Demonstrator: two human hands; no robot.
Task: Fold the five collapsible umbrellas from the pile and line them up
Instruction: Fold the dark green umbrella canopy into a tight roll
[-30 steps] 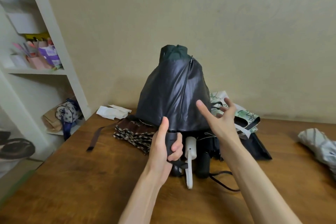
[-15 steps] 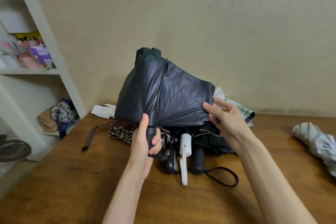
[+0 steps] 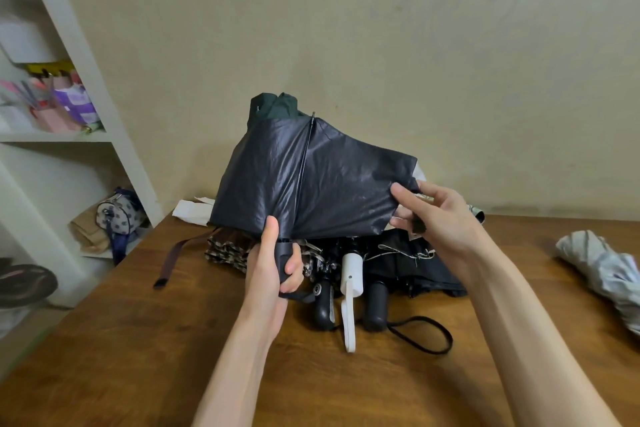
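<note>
Head view: black umbrella (image 3: 311,191) before the pile (image 3: 408,263)

Open tabletop (image 3: 138,357) in front; umbrella pile (image 3: 415,263) mid-table, wall (image 3: 415,45) behind.

the umbrella (image 3: 311,191) is shiny black, with dark green at its top. the checked umbrella (image 3: 225,251) is brown and cream, and its strap (image 3: 173,256) is dark brown. the white handle (image 3: 351,274) lies between two black handles (image 3: 375,302). the grey umbrella (image 3: 602,267) at the right edge of the table (image 3: 138,340) has white in it. the table is brown wood. the wall (image 3: 415,45) is pale yellow. the shelf (image 3: 86,45) is white.
</note>
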